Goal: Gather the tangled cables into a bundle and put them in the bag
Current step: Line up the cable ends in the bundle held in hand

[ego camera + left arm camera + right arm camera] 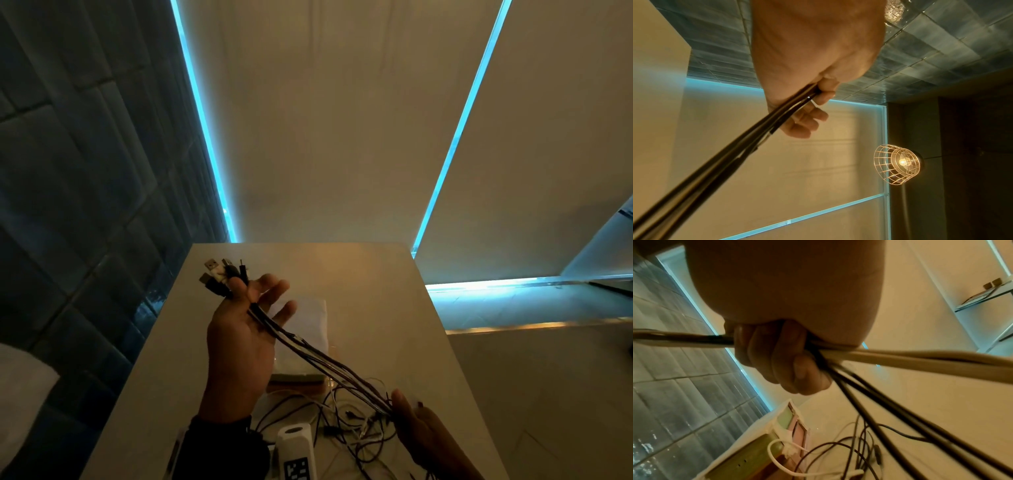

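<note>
While the left hand (239, 339) is raised palm-up over the desk (370, 274), its thumb and index finger pinch the cables (308, 353) just below the plugs (222, 274); the other fingers are spread apart. From there the strands run taut down to the right hand (421, 431) near the desk's front edge, fingers clamped round them. Loose ends lie tangled at the front edge. The bag (301, 339) lies flat at the desk's centre, approx. under the stretched cables.
</note>
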### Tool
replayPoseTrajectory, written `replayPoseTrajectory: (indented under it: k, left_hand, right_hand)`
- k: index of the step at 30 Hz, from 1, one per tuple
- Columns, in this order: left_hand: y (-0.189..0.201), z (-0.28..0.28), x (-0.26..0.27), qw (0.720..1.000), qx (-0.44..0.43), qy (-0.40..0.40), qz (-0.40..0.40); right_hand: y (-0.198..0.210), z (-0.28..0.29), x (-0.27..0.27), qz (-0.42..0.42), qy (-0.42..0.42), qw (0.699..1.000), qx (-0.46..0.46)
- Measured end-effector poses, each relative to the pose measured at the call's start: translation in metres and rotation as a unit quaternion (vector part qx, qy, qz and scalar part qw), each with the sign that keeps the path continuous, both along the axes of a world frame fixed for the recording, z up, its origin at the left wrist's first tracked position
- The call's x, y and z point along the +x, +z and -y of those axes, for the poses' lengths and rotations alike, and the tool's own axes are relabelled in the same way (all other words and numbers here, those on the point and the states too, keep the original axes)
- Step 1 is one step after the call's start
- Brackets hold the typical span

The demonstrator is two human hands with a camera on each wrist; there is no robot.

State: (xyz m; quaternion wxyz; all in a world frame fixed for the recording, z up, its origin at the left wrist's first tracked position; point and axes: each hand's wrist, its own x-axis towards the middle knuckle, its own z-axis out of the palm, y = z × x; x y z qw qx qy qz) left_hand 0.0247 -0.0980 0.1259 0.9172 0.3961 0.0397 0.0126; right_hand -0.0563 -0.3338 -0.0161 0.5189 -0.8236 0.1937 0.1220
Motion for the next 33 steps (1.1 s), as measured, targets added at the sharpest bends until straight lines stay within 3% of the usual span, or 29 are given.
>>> replayPoseTrajectory:
  k: [7, 11, 15, 17, 20, 24, 30, 33]
  left_hand:
    - [0.004, 0.002, 0.0, 0.998, -0.009, -0.063, 0.028]
    - [0.002, 0.0, 0.002, 0.998, -0.014, -0.055, 0.01]
    - [0.001, -0.006, 0.003, 0.998, -0.02, -0.059, 0.01]
    - [0.002, -0.005, 0.002, 0.998, -0.016, -0.062, 0.013]
    - [0.003, -0.003, 0.002, 0.998, -0.01, -0.068, 0.009]
    - [0.004, -0.002, 0.002, 0.997, -0.004, -0.074, 0.007]
    - [0.001, -0.003, 0.003, 0.997, 0.008, -0.073, 0.011]
    - [-0.001, -0.003, 0.003, 0.997, 0.031, -0.075, 0.011]
  right_hand:
    - [-0.02, 0.006, -0.006, -0.147, 0.053, 0.988, 0.012]
    - [-0.023, 0.018, -0.007, -0.149, 0.138, 0.972, -0.122]
    - [-0.036, 0.063, -0.002, -0.08, -0.051, 0.974, -0.206]
    - [-0.044, 0.081, 0.003, -0.107, -0.101, 0.965, -0.218]
    - [-0.065, 0.096, 0.012, -0.223, -0.054, 0.945, -0.234]
    - [-0.089, 0.091, 0.018, -0.279, -0.023, 0.941, -0.189]
    - [-0.093, 0.073, 0.024, -0.226, -0.05, 0.957, -0.177]
    - [-0.055, 0.058, 0.034, -0.075, -0.144, 0.985, -0.064]
